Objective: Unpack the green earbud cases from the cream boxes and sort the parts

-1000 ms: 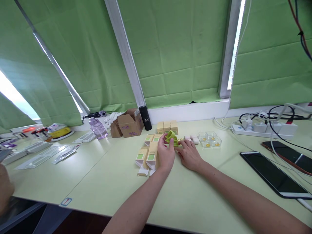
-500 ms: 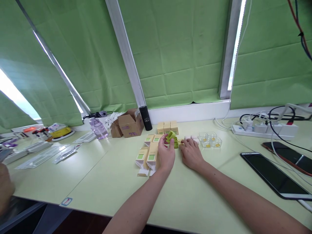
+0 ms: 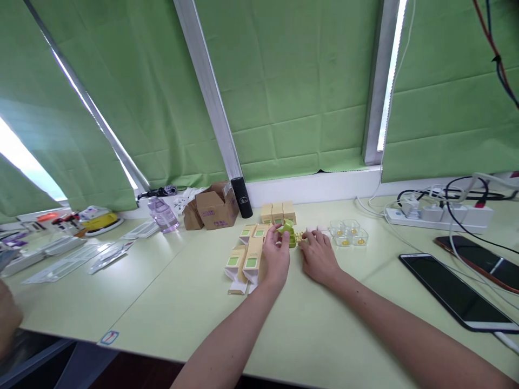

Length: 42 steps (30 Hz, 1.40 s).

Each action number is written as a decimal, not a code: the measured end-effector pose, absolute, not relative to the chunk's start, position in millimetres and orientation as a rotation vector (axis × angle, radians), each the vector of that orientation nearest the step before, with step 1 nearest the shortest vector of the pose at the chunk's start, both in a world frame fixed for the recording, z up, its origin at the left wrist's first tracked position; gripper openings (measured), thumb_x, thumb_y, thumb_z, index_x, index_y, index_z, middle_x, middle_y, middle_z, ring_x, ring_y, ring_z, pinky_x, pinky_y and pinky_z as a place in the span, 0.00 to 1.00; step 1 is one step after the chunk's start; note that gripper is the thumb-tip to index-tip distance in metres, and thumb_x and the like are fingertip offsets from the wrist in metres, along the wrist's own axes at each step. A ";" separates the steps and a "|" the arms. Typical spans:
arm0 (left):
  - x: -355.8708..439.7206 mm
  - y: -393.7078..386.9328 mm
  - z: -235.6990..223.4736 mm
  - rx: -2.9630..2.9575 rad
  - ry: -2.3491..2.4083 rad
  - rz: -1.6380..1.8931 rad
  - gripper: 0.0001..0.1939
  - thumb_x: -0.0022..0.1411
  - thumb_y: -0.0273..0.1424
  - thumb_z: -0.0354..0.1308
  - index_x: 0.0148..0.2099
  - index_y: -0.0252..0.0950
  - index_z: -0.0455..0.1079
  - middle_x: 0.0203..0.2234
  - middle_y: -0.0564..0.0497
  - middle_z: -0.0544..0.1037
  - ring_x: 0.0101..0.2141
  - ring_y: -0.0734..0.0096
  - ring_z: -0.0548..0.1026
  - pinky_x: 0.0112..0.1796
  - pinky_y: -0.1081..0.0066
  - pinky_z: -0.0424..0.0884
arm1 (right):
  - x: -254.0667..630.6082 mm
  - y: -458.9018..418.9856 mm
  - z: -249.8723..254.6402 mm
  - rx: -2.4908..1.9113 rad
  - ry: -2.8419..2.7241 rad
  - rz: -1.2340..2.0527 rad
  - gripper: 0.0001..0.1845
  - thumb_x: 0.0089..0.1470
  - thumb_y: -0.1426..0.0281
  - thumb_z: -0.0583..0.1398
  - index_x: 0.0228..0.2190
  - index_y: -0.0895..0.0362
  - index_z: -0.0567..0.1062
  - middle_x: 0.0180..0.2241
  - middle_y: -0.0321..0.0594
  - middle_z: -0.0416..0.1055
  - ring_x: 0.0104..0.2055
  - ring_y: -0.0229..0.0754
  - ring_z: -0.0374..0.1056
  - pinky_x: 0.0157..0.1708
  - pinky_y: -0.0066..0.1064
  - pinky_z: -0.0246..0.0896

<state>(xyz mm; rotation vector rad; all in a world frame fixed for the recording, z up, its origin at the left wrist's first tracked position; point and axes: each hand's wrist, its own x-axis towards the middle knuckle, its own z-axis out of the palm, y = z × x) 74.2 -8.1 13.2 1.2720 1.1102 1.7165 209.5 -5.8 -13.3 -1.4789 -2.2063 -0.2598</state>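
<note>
My left hand (image 3: 277,258) pinches a small glossy green moulded part (image 3: 288,224) between thumb and fingers, with more green pieces just under it. Close by on the right, my right hand (image 3: 318,254) is bent down to the table, its fingertips together at some tiny yellow pieces (image 3: 299,236); what they grip is too small to tell. Beside my left hand lie several cream cartons with green windows (image 3: 250,263), their near flaps open. A clear tray of round cups with yellow centres (image 3: 347,233) sits beyond my right hand. Small pale pieces behind that hand are partly hidden.
Small cream boxes (image 3: 278,211) stand behind my hands. Farther left are a black cylinder (image 3: 242,198), a cardboard box (image 3: 218,208) and a purple-tinted bottle (image 3: 162,215). Phones (image 3: 458,292) and a power strip (image 3: 440,213) with cables lie right. Another person's hand (image 3: 8,319) shows far left.
The green part in my left hand has tipped and turned slightly. My right hand's fingers have shifted a little at the yellow pieces. The view has moved very slightly.
</note>
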 end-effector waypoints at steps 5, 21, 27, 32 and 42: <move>74.6 -7.6 13.9 1.035 0.952 1.593 0.19 0.62 0.46 0.64 0.44 0.36 0.68 0.37 0.45 0.83 0.30 0.72 0.75 0.32 0.72 0.65 | 210.5 -15.6 -9.5 -1.392 -2.259 -0.224 0.13 0.62 0.73 0.55 0.42 0.57 0.79 0.48 0.50 0.72 0.51 0.53 0.61 0.50 0.42 0.52; 74.1 -7.0 16.7 0.718 0.748 1.328 0.10 0.62 0.37 0.60 0.38 0.34 0.70 0.37 0.37 0.83 0.29 0.69 0.75 0.32 0.68 0.69 | 232.6 -49.2 -13.4 -1.313 -2.299 0.071 0.13 0.64 0.74 0.54 0.41 0.55 0.79 0.40 0.42 0.76 0.38 0.43 0.69 0.42 0.35 0.56; 64.1 1.4 27.5 1.129 1.019 1.445 0.13 0.54 0.38 0.68 0.35 0.36 0.71 0.33 0.43 0.83 0.30 0.67 0.75 0.32 0.69 0.66 | 233.4 -49.0 -14.7 -1.289 -2.328 0.036 0.12 0.64 0.74 0.55 0.41 0.55 0.79 0.39 0.42 0.75 0.38 0.43 0.69 0.41 0.35 0.55; 40.1 11.6 44.2 1.611 1.378 1.575 0.08 0.49 0.38 0.71 0.31 0.41 0.81 0.33 0.45 0.83 0.42 0.54 0.74 0.49 0.57 0.67 | 233.7 -48.5 -16.1 -1.299 -2.330 0.040 0.12 0.63 0.74 0.55 0.41 0.55 0.78 0.40 0.42 0.75 0.38 0.43 0.68 0.41 0.35 0.55; 14.2 17.4 40.6 2.266 1.762 1.267 0.16 0.49 0.28 0.68 0.14 0.42 0.70 0.15 0.44 0.69 0.43 0.45 0.69 0.54 0.49 0.55 | 233.6 -48.1 -16.0 -1.291 -2.325 0.055 0.13 0.64 0.74 0.54 0.40 0.55 0.79 0.40 0.42 0.75 0.38 0.43 0.69 0.41 0.36 0.55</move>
